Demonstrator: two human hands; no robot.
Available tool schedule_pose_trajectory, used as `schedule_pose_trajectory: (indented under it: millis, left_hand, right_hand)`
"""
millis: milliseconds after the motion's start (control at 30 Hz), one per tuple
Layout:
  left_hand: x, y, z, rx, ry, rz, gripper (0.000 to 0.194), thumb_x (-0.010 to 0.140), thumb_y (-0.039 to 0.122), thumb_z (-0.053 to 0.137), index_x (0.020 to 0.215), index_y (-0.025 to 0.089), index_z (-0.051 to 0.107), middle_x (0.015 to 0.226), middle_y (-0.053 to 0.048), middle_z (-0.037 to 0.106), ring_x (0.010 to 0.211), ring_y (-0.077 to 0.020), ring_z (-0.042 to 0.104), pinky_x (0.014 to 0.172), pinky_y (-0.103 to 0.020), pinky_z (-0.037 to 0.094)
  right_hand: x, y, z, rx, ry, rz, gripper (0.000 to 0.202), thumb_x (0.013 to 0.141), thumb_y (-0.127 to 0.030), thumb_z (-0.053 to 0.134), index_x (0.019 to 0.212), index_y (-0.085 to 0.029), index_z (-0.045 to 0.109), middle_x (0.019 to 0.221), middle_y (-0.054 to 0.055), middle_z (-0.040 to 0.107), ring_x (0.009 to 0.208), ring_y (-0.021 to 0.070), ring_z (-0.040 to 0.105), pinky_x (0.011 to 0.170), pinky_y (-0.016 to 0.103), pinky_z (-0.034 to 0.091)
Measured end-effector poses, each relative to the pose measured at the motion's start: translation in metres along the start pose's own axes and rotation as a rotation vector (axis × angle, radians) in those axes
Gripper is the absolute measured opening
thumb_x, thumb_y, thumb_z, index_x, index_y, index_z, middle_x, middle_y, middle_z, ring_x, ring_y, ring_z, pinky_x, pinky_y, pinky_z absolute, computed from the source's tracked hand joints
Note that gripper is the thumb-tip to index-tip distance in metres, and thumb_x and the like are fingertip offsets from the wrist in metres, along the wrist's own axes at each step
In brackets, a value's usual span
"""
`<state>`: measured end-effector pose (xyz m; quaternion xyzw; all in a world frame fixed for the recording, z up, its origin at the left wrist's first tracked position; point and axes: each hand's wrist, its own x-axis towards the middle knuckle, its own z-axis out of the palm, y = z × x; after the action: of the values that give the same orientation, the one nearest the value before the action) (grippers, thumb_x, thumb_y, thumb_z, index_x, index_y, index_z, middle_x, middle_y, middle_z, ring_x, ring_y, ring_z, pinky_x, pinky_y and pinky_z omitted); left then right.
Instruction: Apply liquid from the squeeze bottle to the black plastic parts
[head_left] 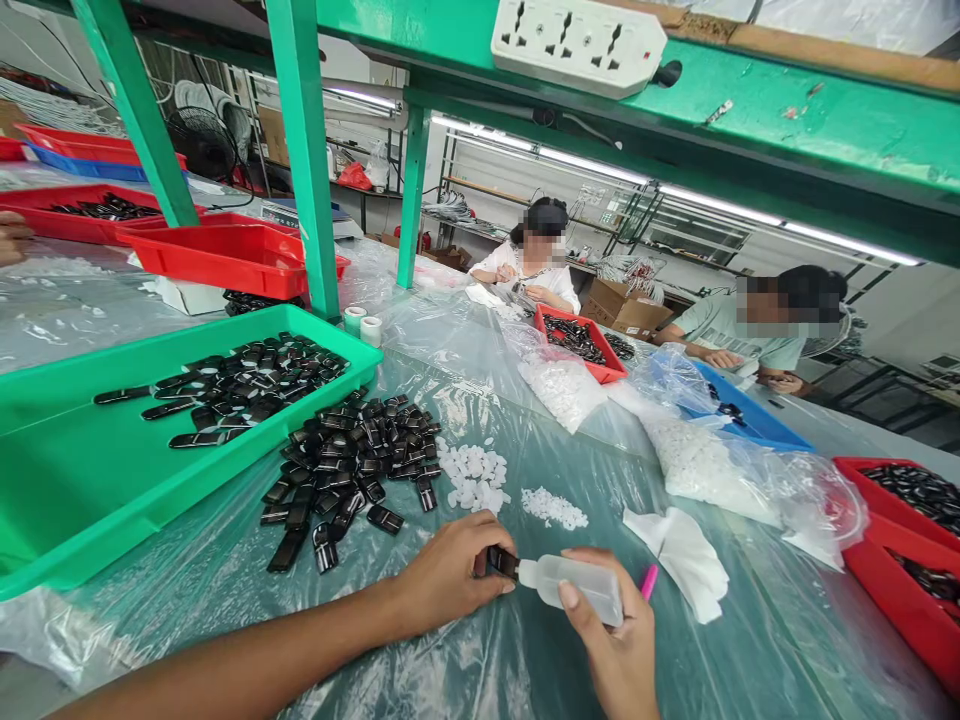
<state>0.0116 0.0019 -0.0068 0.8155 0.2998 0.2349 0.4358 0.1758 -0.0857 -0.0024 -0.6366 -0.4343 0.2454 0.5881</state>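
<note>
L hand (452, 566) pinches 1 blk part (501, 562); R hand (621, 635) holds btl (576, 587) beside it.

You can read no text, label, brand, number or sign on any surface in front of you.

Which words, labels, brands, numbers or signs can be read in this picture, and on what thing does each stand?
No text can be read anywhere here.
Cardboard box: marks too small and blurred to read.
Pale patch on the green beam: too small to read.
Bottle in the right hand: no lettering visible.
</note>
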Motion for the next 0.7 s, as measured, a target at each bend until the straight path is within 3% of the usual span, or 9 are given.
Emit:
schedule_pose_trajectory:
  millis: [133, 333, 500, 700]
  left_hand:
    - [-0.0007, -0.0018, 0.0014, -0.059, 0.007, 0.009, 0.013, 0.078, 0.024, 0.059, 0.090, 0.019, 0.059, 0.090, -0.003, 0.057, 0.068, -0.0130, 0.053, 0.057, -0.020, 0.040]
    - [-0.0011, -0.0022, 0.0035, -0.073, -0.028, -0.057, 0.015, 0.079, 0.027, 0.057, 0.090, 0.018, 0.060, 0.063, 0.002, 0.056, 0.055, -0.0125, 0.052, 0.047, -0.018, 0.033]
    - [-0.0008, 0.0021, -0.0002, -0.095, -0.076, 0.021, 0.028, 0.085, 0.025, 0.050, 0.109, 0.022, 0.061, 0.090, -0.004, 0.066, 0.069, -0.0161, 0.059, 0.055, -0.020, 0.040]
    - [0.0012, 0.0002, -0.0011, -0.060, -0.063, 0.070, 0.027, 0.087, 0.023, 0.049, 0.108, 0.021, 0.064, 0.095, -0.005, 0.068, 0.078, -0.0183, 0.061, 0.065, -0.022, 0.044]
  right_hand:
    - [0.0005, 0.0007, -0.0003, 0.007, 0.025, -0.004, 0.031, 0.065, -0.045, 0.068, 0.082, -0.019, 0.061, 0.072, 0.002, 0.060, 0.055, 0.0143, 0.051, 0.047, 0.024, 0.038]
    - [0.0006, 0.0012, -0.0006, 0.008, 0.032, -0.022, 0.031, 0.064, -0.044, 0.069, 0.081, -0.019, 0.061, 0.072, 0.002, 0.061, 0.056, 0.0145, 0.052, 0.047, 0.023, 0.039]
    - [0.0020, 0.0006, -0.0015, 0.007, 0.056, -0.016, 0.032, 0.065, -0.044, 0.069, 0.083, -0.019, 0.060, 0.078, 0.004, 0.062, 0.060, 0.0156, 0.053, 0.050, 0.024, 0.040]
    - [0.0044, 0.0016, -0.0026, 0.034, 0.022, 0.039, 0.033, 0.065, -0.047, 0.068, 0.082, -0.019, 0.062, 0.075, 0.003, 0.061, 0.064, 0.0167, 0.054, 0.052, 0.023, 0.041]
